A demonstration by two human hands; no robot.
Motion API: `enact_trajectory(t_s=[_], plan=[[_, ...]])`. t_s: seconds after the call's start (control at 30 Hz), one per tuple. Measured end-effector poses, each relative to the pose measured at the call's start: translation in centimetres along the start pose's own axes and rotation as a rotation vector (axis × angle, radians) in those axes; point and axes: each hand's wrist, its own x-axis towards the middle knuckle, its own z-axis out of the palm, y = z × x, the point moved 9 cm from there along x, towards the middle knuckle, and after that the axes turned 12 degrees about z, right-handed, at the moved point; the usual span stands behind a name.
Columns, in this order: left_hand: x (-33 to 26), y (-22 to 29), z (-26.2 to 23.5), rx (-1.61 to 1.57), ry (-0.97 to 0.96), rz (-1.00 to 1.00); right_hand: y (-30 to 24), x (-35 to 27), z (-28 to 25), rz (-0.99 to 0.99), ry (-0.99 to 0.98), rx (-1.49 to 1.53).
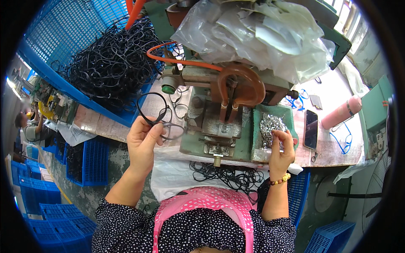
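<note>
Between the thumb and fingers of my left hand (143,137) is a thin black looped frame (148,119), which looks like a glasses frame; it is raised left of the machine. My right hand (280,154) has its fingertips pinched together over the near edge of a green tray (255,143). Small shiny metal pieces (270,126) are heaped in that tray. Whatever the pinch holds is too small to make out. The bench machine (219,124) stands between my hands, with a brown curved guard (242,86) above its metal block.
A blue crate (80,95) heaped with black looped frames (112,63) stands at the left. More frames (228,175) lie in white sheeting at my lap. Right of the machine are a phone (311,130), a pink bottle (341,112) and blue frames (346,143). Plastic bags (261,36) cover the machine's top.
</note>
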Motion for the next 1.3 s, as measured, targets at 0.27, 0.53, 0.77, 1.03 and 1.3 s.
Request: enact_trajectory(t_s=[0.27,0.53,0.77,1.03,1.3], plan=[[2.7,5.6,3.1,-0.157,-0.007,0.199,-6.0,0.8,2.4,0.198,-0.162,0.555],[5.2,7.7,6.5,-0.213,-0.040,0.331,-10.9,-0.2,6.3,0.189,-0.269,0.665],[5.1,7.2,6.2,-0.195,0.001,0.312,-10.9,-0.6,7.7,0.227,-0.304,0.698],[5.2,7.6,6.5,-0.177,-0.020,0.296,-10.5,-0.1,8.3,0.296,-0.369,0.713],[5.3,7.5,6.6,-0.164,-0.009,0.272,-10.8,0.3,8.6,0.315,-0.469,0.763]])
